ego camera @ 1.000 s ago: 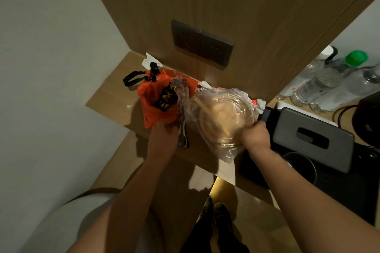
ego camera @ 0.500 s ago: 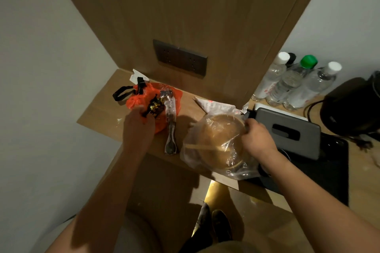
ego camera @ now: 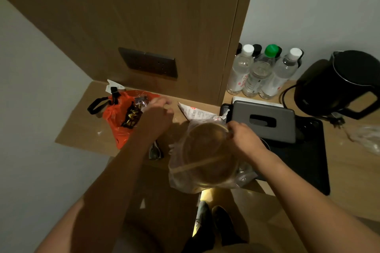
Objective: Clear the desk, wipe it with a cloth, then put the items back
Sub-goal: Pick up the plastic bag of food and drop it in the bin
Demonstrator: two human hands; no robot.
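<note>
The right hand (ego camera: pixel 242 139) grips the rim of a clear plastic bag (ego camera: pixel 205 162) holding a round lidded bowl with a pair of chopsticks (ego camera: pixel 197 165) lying across it; the bag hangs partly over the front edge of the wooden worktop (ego camera: pixel 82 127). The left hand (ego camera: pixel 157 116) has its fingers curled around a clear wrapper at the orange plastic bag (ego camera: pixel 120 121), which lies near the worktop's back left corner with a black strap (ego camera: pixel 96 104) beside it. A wrapped spoon (ego camera: pixel 155 151) shows just under the left forearm at the front edge. A printed receipt (ego camera: pixel 193 112) lies against the back edge between the two bags. To the right sit a grey tissue box (ego camera: pixel 265 121) on a black tray (ego camera: pixel 304 160), three water bottles (ego camera: pixel 259 74) at the back, and a black kettle (ego camera: pixel 341 86).
</note>
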